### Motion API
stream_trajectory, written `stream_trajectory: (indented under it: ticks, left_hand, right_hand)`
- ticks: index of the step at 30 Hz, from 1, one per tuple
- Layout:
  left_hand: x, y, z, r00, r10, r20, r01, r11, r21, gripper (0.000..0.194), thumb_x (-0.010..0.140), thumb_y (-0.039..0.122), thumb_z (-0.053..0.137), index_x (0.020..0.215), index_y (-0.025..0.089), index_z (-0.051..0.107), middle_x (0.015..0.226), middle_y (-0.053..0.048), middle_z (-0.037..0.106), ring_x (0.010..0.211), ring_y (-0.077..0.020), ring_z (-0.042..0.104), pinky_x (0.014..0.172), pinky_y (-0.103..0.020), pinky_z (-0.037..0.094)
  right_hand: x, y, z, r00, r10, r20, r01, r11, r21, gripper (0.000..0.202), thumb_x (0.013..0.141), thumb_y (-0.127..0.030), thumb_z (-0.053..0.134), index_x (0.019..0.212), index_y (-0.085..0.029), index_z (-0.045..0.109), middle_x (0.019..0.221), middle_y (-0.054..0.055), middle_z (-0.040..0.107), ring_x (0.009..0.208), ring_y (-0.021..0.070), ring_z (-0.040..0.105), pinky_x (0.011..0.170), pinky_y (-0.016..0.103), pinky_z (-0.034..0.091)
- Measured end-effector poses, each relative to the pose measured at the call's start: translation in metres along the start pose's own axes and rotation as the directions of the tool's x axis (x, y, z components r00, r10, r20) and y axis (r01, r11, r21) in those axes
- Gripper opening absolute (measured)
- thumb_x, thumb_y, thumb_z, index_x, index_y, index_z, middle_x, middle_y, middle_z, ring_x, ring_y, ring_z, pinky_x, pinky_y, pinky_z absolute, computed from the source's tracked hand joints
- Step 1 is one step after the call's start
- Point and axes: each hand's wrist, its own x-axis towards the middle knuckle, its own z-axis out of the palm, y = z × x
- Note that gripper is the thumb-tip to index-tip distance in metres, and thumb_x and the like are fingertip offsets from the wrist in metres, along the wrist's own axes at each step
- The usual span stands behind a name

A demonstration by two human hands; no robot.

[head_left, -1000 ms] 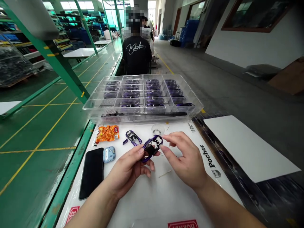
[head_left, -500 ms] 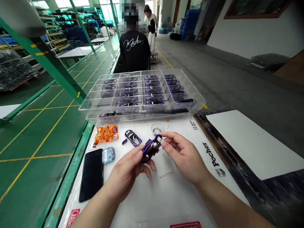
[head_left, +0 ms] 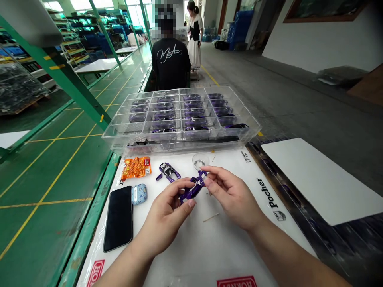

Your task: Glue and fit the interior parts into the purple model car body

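Between my hands is a purple toy car body [head_left: 191, 192], held tilted above the white work surface. My left hand [head_left: 167, 211] grips its near end, thumb on one side and fingers on the other. At the far end, my right hand [head_left: 230, 195] pinches the body's edge between thumb and fingertips. Just beyond, a second purple-and-black car body [head_left: 170, 172] lies flat, a small purple part [head_left: 158, 177] beside it. A clear round dish [head_left: 200, 161] with small bits in it sits behind my right fingers. Below my hands lies a cotton swab [head_left: 211, 217].
A clear compartment tray [head_left: 179, 137] of purple car bodies stands at the back. At left are a black phone [head_left: 118, 218], a blue patterned case [head_left: 139, 193] and an orange packet [head_left: 136, 167]. A white board [head_left: 323, 179] lies at right. Two people are ahead.
The car body has been turned over in my hands, and my left thumb and fingers have shifted around it. The standing person in the background has moved slightly.
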Motion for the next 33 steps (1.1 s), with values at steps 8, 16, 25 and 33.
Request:
stream_trajectory:
  ticks: [8, 16, 25, 33]
  left_hand:
    - [-0.001, -0.003, 0.003, 0.989, 0.107, -0.103, -0.078, 0.963, 0.258, 0.074, 0.099, 0.031, 0.098, 0.165, 0.034, 0.064, 0.161, -0.012, 0.073, 0.125, -0.0279, 0.075, 0.104, -0.039, 0.059]
    - [0.004, 0.000, 0.005, 0.995, -0.090, 0.038, 0.091, 0.995, -0.040, 0.070, 0.102, 0.048, 0.096, 0.162, 0.026, 0.068, 0.133, -0.011, 0.079, 0.096, -0.0205, 0.073, 0.079, -0.031, 0.062]
    - [0.006, 0.002, 0.004, 0.926, -0.248, 0.285, 0.315, 0.924, -0.219, 0.048, 0.103, 0.051, 0.093, 0.135, 0.016, 0.084, 0.103, -0.012, 0.078, 0.099, -0.0270, 0.078, 0.073, -0.033, 0.072]
    - [0.009, -0.001, 0.005, 0.920, -0.268, 0.287, 0.342, 0.906, -0.250, 0.041, 0.105, 0.050, 0.091, 0.129, 0.017, 0.088, 0.107, -0.013, 0.082, 0.098, -0.0256, 0.081, 0.074, -0.030, 0.073]
  right_hand:
    - [-0.001, 0.001, 0.001, 1.000, -0.022, 0.005, 0.022, 1.000, -0.017, 0.049, 0.110, -0.059, 0.080, 0.145, -0.026, 0.086, 0.114, 0.008, 0.084, 0.102, 0.0226, 0.080, 0.094, 0.038, 0.070]
    - [-0.001, -0.003, 0.000, 0.997, -0.068, 0.030, 0.070, 0.995, -0.073, 0.041, 0.114, -0.049, 0.073, 0.145, -0.027, 0.088, 0.105, 0.007, 0.086, 0.085, 0.0194, 0.077, 0.086, 0.038, 0.071]
    - [-0.002, -0.007, -0.001, 0.977, -0.195, 0.089, 0.210, 0.956, -0.208, 0.029, 0.115, -0.038, 0.072, 0.136, -0.029, 0.090, 0.123, 0.006, 0.090, 0.107, 0.0226, 0.087, 0.093, 0.036, 0.073]
    - [0.018, 0.005, -0.032, 0.956, -0.158, -0.247, 0.090, 0.960, -0.264, 0.036, 0.111, -0.059, 0.080, 0.122, -0.026, 0.092, 0.098, 0.008, 0.082, 0.086, 0.0228, 0.074, 0.082, 0.040, 0.065]
